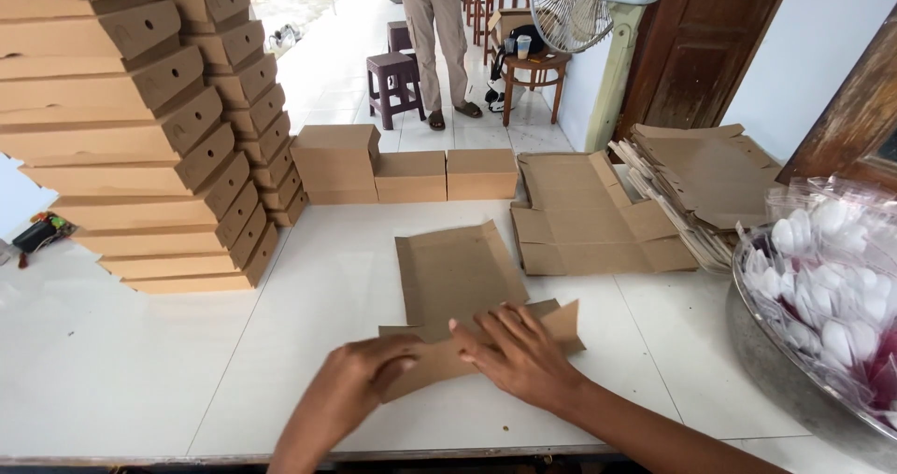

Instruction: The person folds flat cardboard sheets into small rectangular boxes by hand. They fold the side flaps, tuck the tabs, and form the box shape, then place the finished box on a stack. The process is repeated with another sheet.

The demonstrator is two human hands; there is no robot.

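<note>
Head-worn view, steeply down over white table (140,362)

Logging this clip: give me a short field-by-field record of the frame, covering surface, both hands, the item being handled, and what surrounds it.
Surface: white tiled table
Left hand: flat on the near left part of the cardboard blank
Right hand: pressing the folded near flap of the same blank
Blank state: lying flat, near flap folded over
Left side: tall stacks of folded boxes
Behind: three boxes in a row
Right: pile of flat blanks, metal bowl of wrapped plastic spoons
Background: a person standing, stool, fan
</note>
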